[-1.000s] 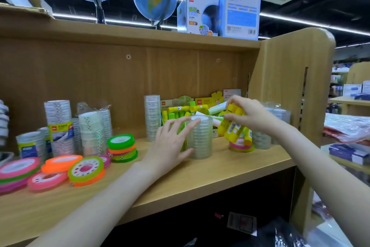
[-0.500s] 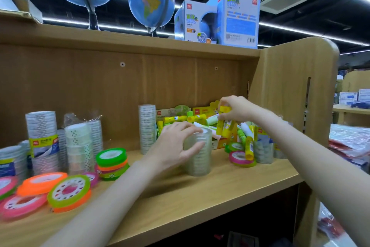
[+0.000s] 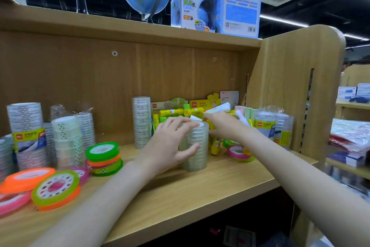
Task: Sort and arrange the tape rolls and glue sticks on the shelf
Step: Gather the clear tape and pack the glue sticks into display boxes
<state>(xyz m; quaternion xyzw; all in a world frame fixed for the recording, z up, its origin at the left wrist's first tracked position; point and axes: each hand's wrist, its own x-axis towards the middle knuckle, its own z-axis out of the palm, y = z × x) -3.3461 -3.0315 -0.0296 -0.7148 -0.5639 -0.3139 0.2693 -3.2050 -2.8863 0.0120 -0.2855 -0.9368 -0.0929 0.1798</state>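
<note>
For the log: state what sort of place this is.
Most likely a stationery shop. Wrapped stacks of clear tape rolls stand on a wooden display shelf, boxed globes sit on top, and more stocked shelving shows at the right.

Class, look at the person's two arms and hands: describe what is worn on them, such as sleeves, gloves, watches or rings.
Both the left hand and the right hand are bare: no gloves, and no rings show on the fingers. Both forearms are bare as far as the picture's edge, with no sleeve, watch or bracelet showing at either wrist.
</note>
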